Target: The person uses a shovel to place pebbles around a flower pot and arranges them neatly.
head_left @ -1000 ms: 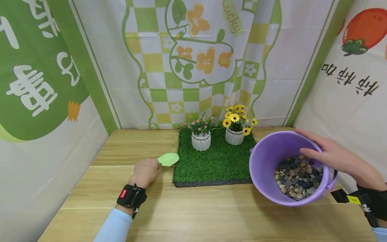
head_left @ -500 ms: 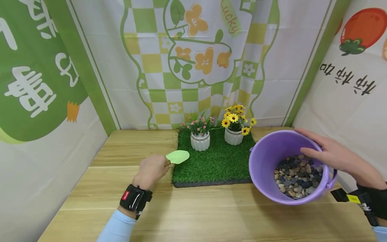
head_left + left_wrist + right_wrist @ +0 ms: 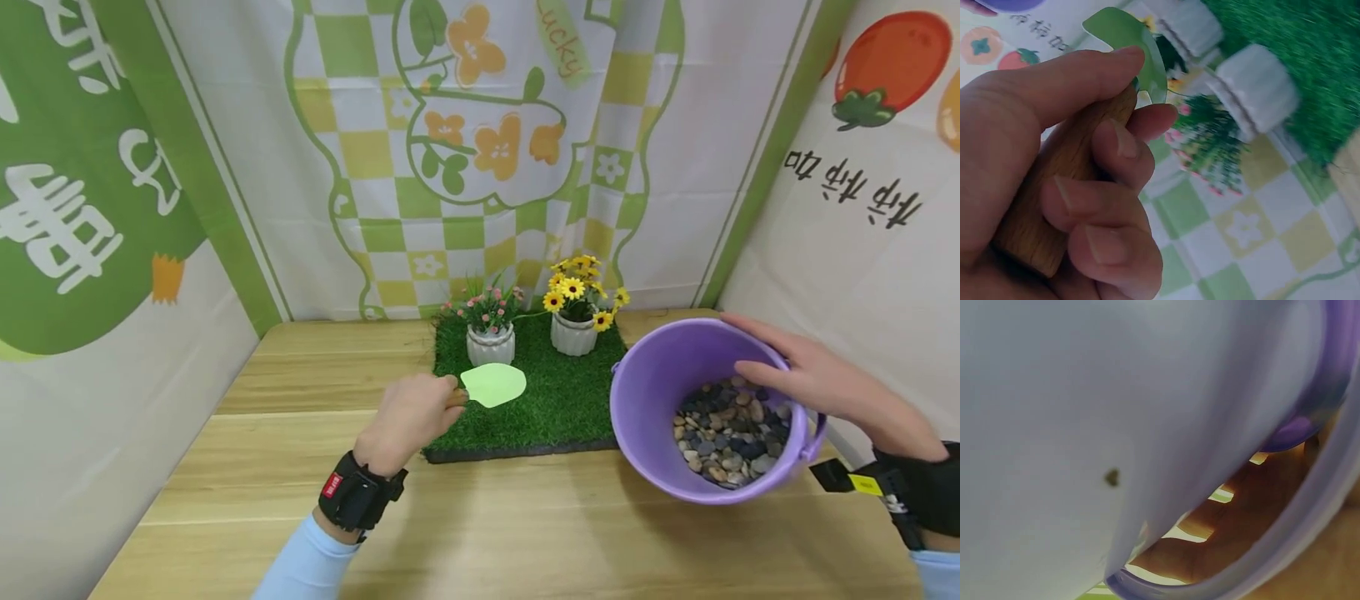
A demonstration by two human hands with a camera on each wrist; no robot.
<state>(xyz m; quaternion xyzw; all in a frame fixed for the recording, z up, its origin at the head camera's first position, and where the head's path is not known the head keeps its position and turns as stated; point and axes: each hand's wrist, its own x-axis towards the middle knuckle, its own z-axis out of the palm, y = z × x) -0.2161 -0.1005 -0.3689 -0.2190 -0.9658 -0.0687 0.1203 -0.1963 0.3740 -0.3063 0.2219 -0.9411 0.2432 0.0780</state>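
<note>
My left hand (image 3: 411,418) grips a small garden trowel by its wooden handle (image 3: 1063,181), fingers curled round it and thumb along the top. The trowel's pale green blade (image 3: 495,385) points right, over the artificial grass mat (image 3: 525,425) in the head view. On the right, my right hand (image 3: 832,379) holds the rim of a purple bucket (image 3: 645,417), thumb inside the mouth. The bucket tilts towards me, with mixed pebbles (image 3: 731,437) lying in it. In the right wrist view the bucket's outer wall (image 3: 1085,412) hides much, with fingers behind the handle.
Two white pots stand at the back of the mat, one with pink flowers (image 3: 491,343), one with yellow flowers (image 3: 574,333). The wooden table (image 3: 510,525) extends in front. Printed curtains (image 3: 465,242) enclose the back and sides.
My left hand has carried the trowel rightwards, from the mat's left edge to above the mat. My right hand and the bucket keep their place; the head view has shifted slightly.
</note>
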